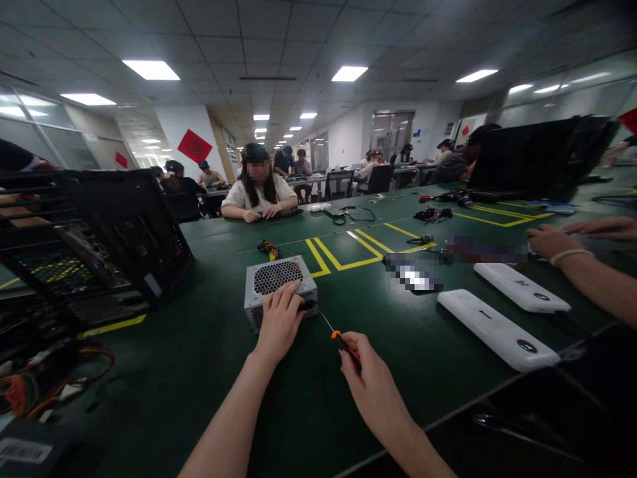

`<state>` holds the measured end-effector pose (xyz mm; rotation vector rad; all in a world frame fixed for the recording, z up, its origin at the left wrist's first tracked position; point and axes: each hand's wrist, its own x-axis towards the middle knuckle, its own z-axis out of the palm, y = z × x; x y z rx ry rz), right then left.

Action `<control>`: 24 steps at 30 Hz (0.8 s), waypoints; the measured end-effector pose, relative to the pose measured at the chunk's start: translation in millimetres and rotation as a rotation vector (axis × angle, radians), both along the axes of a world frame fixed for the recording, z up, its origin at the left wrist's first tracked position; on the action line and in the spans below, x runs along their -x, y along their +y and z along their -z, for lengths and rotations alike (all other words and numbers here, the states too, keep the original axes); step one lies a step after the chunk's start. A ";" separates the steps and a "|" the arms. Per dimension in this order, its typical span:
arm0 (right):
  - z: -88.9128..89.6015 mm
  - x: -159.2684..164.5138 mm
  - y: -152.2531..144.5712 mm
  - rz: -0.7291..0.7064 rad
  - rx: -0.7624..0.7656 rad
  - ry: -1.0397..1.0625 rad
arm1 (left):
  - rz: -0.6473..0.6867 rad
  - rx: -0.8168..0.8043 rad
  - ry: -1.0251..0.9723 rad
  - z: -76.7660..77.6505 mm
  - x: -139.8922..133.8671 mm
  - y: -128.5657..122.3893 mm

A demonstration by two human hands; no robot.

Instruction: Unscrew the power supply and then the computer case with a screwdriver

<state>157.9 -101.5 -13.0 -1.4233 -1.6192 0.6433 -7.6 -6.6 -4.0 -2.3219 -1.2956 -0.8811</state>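
Observation:
A silver computer power supply [304, 277] with a honeycomb vent on top sits on the green table in front of me. My left hand [279, 315] lies over its near corner, fingers bent and pressed on the metal case. Something dark shows beside those fingertips; I cannot make it out. Closed round the orange-and-black handle of a screwdriver [336, 335] is my right hand [365, 372]. The thin shaft points up and left, its tip at the power supply's right side; whether it sits in a screw is too small to tell.
An open black computer case [124, 232] stands at left, loose cables [54, 385] near it. Two white power banks [497, 328] lie at right by another person's hands [557, 242]. A person [259, 189] sits across the table. Yellow tape [348, 255] marks the surface; a black monitor [527, 159] stands beyond.

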 end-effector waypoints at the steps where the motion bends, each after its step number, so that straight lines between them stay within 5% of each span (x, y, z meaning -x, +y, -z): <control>1: -0.3 -0.5 -0.5 -0.007 0.014 0.017 | 0.002 0.000 -0.001 -0.2 0.0 -0.2; 12: 1.8 -6.3 -4.6 -0.007 -0.016 0.134 | 0.003 -0.054 -0.013 -0.4 1.5 -9.9; 18: 6.4 -10.0 -4.3 0.008 -0.041 0.192 | -0.157 -0.096 -0.102 0.3 2.7 -26.2; 24: 10.8 -13.2 -2.8 -0.012 -0.009 0.232 | -0.263 0.116 -0.093 9.3 -0.6 -50.1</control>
